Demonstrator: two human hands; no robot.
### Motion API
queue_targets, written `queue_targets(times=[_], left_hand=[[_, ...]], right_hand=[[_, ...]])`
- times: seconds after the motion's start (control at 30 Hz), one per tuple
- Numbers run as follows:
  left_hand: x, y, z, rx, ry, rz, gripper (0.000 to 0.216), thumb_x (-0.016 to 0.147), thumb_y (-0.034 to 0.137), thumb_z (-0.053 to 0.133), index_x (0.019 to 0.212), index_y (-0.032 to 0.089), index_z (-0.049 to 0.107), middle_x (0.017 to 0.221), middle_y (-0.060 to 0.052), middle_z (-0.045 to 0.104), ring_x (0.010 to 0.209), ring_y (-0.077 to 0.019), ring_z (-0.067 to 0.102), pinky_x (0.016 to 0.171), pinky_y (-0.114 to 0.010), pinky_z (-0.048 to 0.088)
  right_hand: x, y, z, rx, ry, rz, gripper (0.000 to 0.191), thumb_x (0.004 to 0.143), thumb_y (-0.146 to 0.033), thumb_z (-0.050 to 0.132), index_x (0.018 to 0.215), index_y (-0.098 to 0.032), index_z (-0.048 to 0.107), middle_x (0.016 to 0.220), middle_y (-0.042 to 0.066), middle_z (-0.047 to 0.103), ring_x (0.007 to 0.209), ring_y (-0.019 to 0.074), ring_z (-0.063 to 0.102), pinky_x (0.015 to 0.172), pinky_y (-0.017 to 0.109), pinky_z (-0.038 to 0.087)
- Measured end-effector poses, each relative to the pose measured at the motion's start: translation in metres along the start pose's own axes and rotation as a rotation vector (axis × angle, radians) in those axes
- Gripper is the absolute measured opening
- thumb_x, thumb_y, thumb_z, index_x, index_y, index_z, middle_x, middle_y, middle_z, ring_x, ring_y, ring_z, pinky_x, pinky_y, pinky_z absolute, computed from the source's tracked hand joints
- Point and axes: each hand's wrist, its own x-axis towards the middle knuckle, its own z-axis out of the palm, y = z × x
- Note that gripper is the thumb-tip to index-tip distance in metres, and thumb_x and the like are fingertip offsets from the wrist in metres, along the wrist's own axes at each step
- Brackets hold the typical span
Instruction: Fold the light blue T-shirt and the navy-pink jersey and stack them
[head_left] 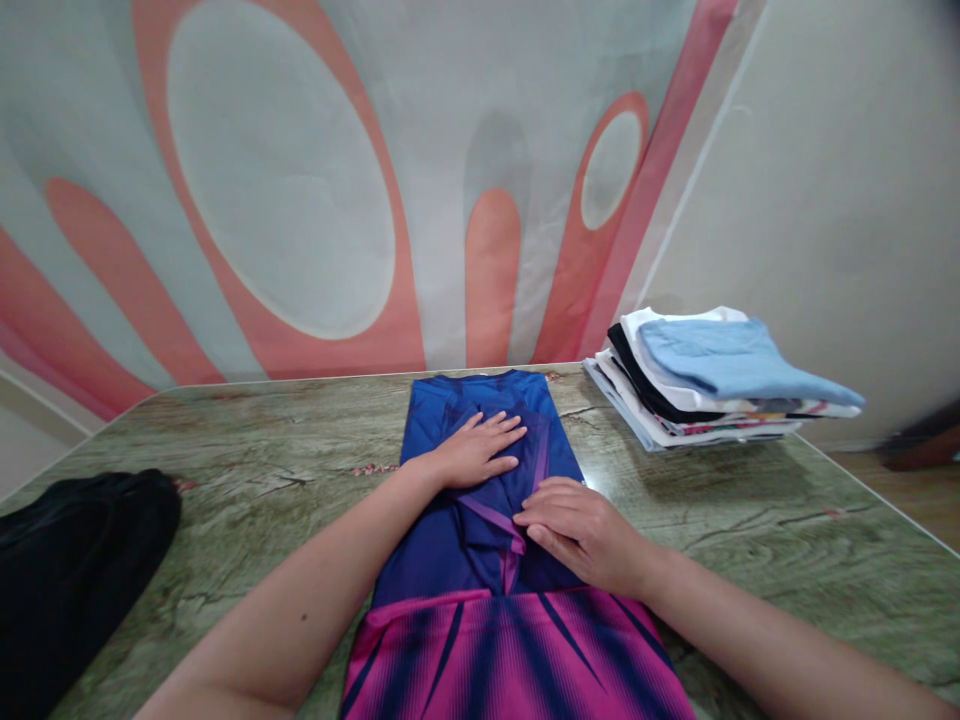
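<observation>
A blue shirt (pixel 420 560) with purple trim lies lengthwise on the table, its sides folded inward. Its lower part, pink with dark blue streaks (pixel 517 650), extends toward me. My left hand (pixel 480 450) rests flat on the upper blue part, fingers spread. Lower and to the right, my right hand (pixel 574 530) lies on the cloth beside the purple trim (pixel 491 515), fingers slightly bent and close together. The cloth under both palms is hidden.
On the right of the wood-patterned table (pixel 262 540) stands a stack of folded clothes (pixel 705 380), light blue on top. A black garment (pixel 82 560) lies at the left. Behind the table hangs a grey and coral patterned sheet (pixel 435 200).
</observation>
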Motion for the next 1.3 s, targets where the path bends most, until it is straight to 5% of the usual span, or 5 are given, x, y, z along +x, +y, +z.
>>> queue_targets(times=[0.6,0.77,0.93,1.1,1.3], left_hand=[[0.000,0.001,0.000,-0.005,-0.010,0.003,0.058,0.097,0.055,0.029,0.150,0.034,0.018,0.157,-0.003,0.020,0.145,-0.0243,0.014,0.114,-0.051,0.010],[0.000,0.001,-0.001,-0.013,-0.015,-0.003,0.059,0.097,0.056,0.028,0.150,0.033,0.019,0.158,-0.003,0.019,0.145,-0.0248,0.013,0.114,-0.052,0.009],[-0.001,0.002,-0.002,-0.018,-0.023,-0.001,0.059,0.097,0.056,0.027,0.150,0.033,0.019,0.158,-0.003,0.019,0.145,-0.0246,0.013,0.114,-0.052,0.009],[-0.001,0.002,-0.002,-0.020,-0.019,0.001,0.060,0.097,0.057,0.026,0.150,0.032,0.019,0.158,-0.004,0.019,0.145,-0.0251,0.014,0.114,-0.052,0.008],[-0.001,0.001,-0.001,-0.018,-0.014,0.004,0.059,0.097,0.056,0.027,0.150,0.032,0.019,0.157,-0.004,0.020,0.145,-0.0256,0.014,0.114,-0.052,0.009]], right_hand=[[0.002,-0.011,-0.007,0.024,-0.028,-0.035,0.020,0.091,-0.020,0.051,0.105,-0.019,0.065,0.102,0.008,0.070,0.101,0.0198,0.062,0.091,0.038,0.047],[0.000,-0.012,-0.006,0.107,-0.012,-0.054,0.023,0.091,-0.018,0.048,0.072,-0.018,0.062,0.066,0.003,0.063,0.070,0.0154,0.061,0.081,0.035,0.049],[0.001,-0.016,-0.009,0.066,-0.031,-0.057,0.015,0.089,-0.018,0.052,0.082,-0.018,0.065,0.090,0.007,0.069,0.097,0.0200,0.060,0.089,0.038,0.046],[-0.003,-0.013,-0.006,0.078,0.013,-0.041,0.028,0.091,-0.018,0.049,0.063,-0.018,0.056,0.058,0.001,0.057,0.062,0.0134,0.056,0.076,0.033,0.048],[0.000,-0.008,-0.006,-0.067,0.101,-0.004,0.020,0.092,-0.016,0.049,0.081,-0.017,0.064,0.072,0.004,0.066,0.075,0.0152,0.062,0.078,0.031,0.047]])
